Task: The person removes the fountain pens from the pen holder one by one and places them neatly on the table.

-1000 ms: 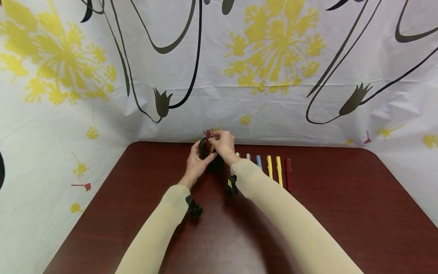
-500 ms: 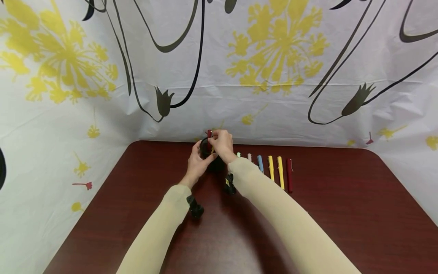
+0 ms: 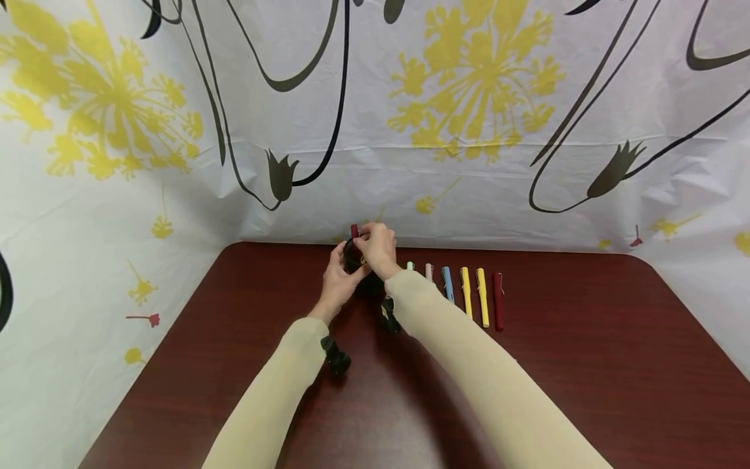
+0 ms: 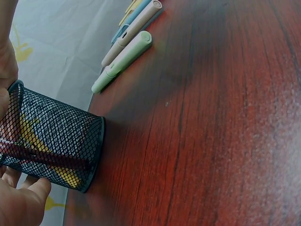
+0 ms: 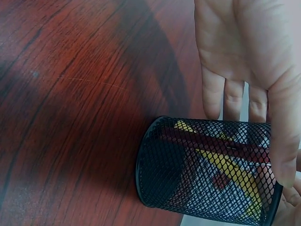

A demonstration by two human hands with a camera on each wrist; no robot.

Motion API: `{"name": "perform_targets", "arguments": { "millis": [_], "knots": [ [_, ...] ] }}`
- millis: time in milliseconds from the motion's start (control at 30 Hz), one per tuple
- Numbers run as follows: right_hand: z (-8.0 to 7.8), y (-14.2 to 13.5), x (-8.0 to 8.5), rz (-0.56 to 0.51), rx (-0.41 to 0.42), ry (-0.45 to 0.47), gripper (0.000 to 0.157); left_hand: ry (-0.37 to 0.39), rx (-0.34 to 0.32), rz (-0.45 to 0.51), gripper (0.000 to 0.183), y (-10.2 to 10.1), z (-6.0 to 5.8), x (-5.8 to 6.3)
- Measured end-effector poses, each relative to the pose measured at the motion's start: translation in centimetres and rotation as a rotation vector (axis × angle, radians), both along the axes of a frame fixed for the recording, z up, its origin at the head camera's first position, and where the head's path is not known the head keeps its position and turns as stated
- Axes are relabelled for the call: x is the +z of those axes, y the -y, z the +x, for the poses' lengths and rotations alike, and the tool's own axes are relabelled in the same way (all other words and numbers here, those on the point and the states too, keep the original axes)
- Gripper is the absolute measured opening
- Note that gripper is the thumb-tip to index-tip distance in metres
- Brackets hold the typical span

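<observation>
My left hand (image 3: 336, 284) grips a black mesh pen cup (image 3: 351, 259) near the back edge of the table, its thumb on the near side by the rim and the other fingers behind. Over the cup's mouth, the right hand (image 3: 379, 251) pinches a dark red pen (image 3: 354, 230) whose upper end rises above the rim. Through the mesh in the right wrist view, the dark red pen's shaft (image 5: 207, 140) shows beside a slanted yellow pen (image 5: 230, 169). The cup stands upright on the table, and the right fingertips are partly hidden at its rim.
Right of the cup lies a row of pens: light green (image 4: 123, 61), pinkish beige (image 4: 134, 30), blue (image 3: 448, 284), two yellow pens (image 3: 482, 297) and a dark red pen (image 3: 499, 301). The right forearm covers part of the row. A patterned cloth (image 3: 457, 221) hangs behind the table.
The dark red pen at the cup's mouth has tipped slightly left and its clip no longer shows. The right hand has shifted a little left; the left hand keeps its grip on the cup.
</observation>
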State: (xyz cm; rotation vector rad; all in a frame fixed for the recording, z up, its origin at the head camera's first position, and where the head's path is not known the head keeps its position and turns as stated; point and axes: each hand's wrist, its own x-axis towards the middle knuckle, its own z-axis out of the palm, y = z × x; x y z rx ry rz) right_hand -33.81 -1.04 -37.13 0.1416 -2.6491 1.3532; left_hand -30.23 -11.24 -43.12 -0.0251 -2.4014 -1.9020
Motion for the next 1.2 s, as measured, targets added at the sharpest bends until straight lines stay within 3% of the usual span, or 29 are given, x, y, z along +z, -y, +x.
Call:
{"name": "perform_targets", "arguments": {
  "millis": [933, 1200],
  "knots": [
    [0.23, 0.82, -0.79, 0.088, 0.05, -0.048, 0.017, -0.005, -0.01, -0.039, 0.078, -0.02, 0.26, -0.12],
    [0.38, 0.76, -0.96, 0.055, 0.059, -0.078, 0.016, -0.013, -0.003, -0.026, 0.077, -0.08, 0.32, 0.0]
  ]
}}
